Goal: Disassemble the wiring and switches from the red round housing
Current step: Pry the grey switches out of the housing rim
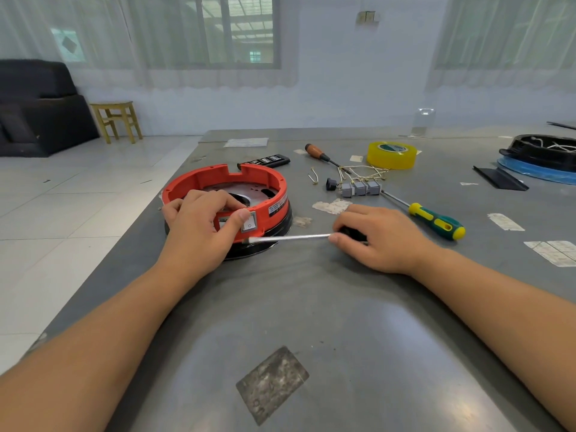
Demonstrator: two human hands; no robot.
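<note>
The red round housing (265,185) sits on a black base at the table's left side. My left hand (202,222) grips its near wall, thumb pressing the white rocker switch (249,225) in the wall and fingers curled inside. My right hand (377,236) grips the black handle of a screwdriver whose silver shaft (290,238) points left, its tip at the housing's lower edge just below the switch. Removed grey switches (360,188) with yellowish wires (363,172) and a black knob (331,184) lie on the table behind.
A green-yellow screwdriver (436,220) lies right of my right hand. A wooden-handled screwdriver (318,153), a yellow tape roll (391,154) and a black bit case (269,160) lie farther back. Another black housing (542,151) on a blue disc sits far right. The table's left edge (149,210) is close to the housing.
</note>
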